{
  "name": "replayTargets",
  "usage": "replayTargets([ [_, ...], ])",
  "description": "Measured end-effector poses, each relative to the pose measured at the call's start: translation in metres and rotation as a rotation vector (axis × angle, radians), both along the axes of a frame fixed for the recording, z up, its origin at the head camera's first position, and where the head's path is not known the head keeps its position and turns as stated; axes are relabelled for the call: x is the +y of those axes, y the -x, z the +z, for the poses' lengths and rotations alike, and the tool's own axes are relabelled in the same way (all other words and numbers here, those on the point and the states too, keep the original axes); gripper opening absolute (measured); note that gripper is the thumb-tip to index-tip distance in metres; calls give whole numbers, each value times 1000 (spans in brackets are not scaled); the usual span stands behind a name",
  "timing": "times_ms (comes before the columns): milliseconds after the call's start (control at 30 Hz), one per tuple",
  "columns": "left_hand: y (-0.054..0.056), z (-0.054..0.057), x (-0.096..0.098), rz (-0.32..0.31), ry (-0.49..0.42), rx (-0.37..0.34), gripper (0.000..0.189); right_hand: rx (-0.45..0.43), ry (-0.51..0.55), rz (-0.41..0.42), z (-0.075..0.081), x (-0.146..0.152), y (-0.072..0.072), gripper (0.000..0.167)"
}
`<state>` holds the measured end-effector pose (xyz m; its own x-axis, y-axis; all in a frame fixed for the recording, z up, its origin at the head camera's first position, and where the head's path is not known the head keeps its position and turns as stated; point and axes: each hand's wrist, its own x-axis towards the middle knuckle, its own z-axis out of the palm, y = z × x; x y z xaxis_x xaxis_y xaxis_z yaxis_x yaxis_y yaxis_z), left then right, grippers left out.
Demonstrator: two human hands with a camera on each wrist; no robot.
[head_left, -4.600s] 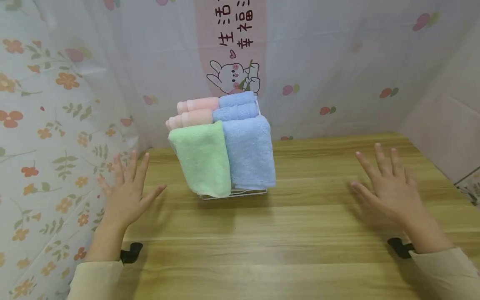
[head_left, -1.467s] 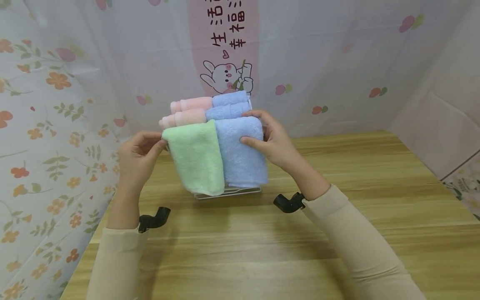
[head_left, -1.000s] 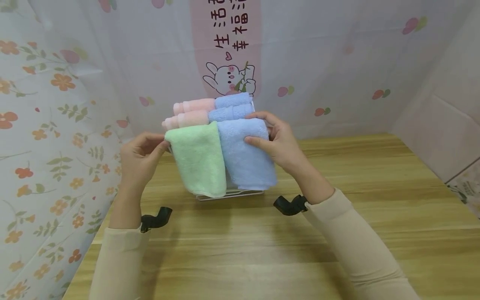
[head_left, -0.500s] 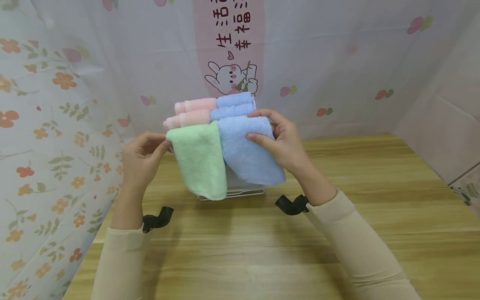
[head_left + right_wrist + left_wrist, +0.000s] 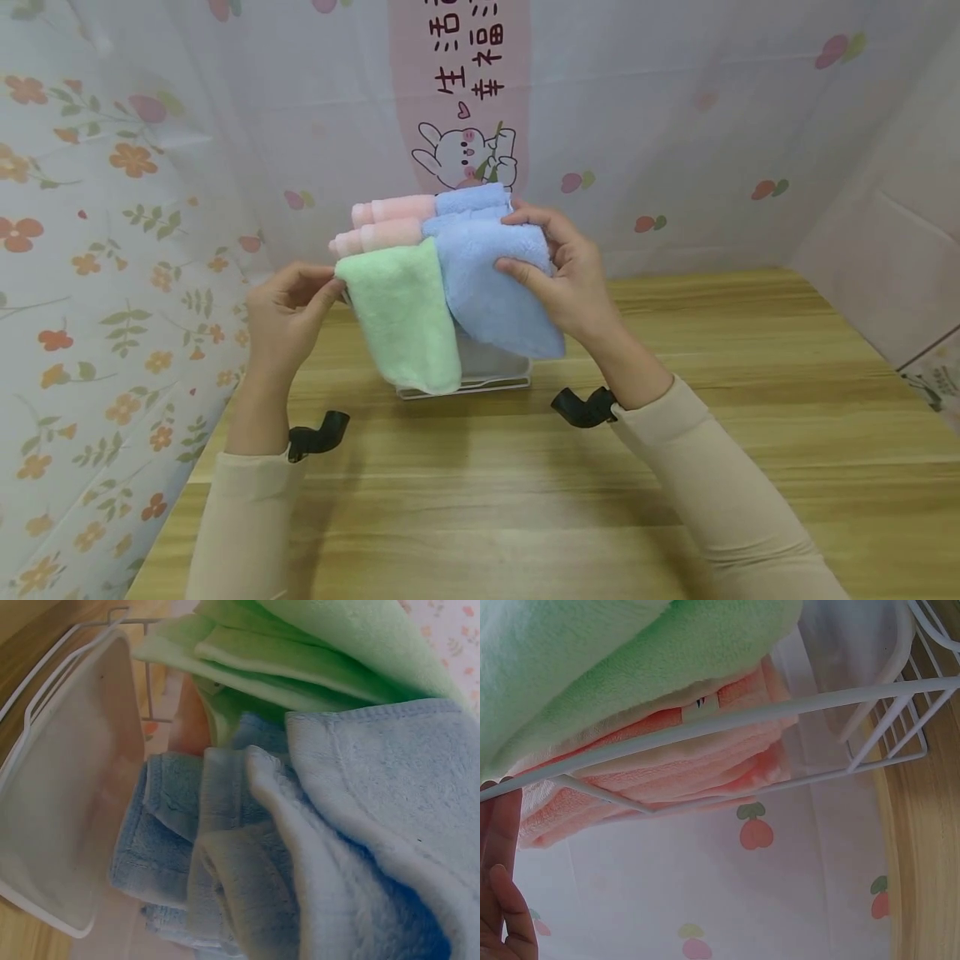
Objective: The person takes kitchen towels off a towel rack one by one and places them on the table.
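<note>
Right hand (image 5: 573, 275) has a fluffy blue terry towel (image 5: 495, 292) pinched at its upper right side, at the near right of a white wire rack (image 5: 742, 717), its hem flaring right! Left hand (image 5: 288, 312) pinches the rack's rim at the left, by a draped green terry towel (image 5: 401, 321); whether it catches cloth too, I can't tell. Danger here: the blue one lies against the green and the folded blue towels (image 5: 471, 198) behind, so a sharp tug could drag either along. Loose folds could slip that small pinch, and a hard pull might tip the rack. Below, a yellow-brown wood-grain table (image 5: 465, 517); far side, a white printed sheet (image 5: 660, 100); left, orange-flowered fabric (image 5: 97, 283).
</note>
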<state>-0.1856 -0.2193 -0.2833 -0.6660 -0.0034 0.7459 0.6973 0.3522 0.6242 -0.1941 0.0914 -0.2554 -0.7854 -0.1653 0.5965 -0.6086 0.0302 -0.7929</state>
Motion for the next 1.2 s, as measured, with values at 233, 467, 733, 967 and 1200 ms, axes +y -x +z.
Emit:
replayTargets([
  [233, 0, 1, 1, 26, 13, -22, 7, 2, 117, -20, 6, 1, 3, 39],
  [467, 0, 1, 0, 32, 17, -26, 7, 34, 171, -29, 10, 1, 1, 38],
  [733, 1, -2, 1, 15, 15, -30, 6, 117, 309, -87, 12, 1, 2, 39],
  [967, 0, 1, 2, 34, 17, -31, 7, 192, 433, -120, 20, 7, 0, 43],
  [1200, 0, 0, 0, 35, 27, -25, 6, 238, 640, -128, 23, 6, -1, 52],
])
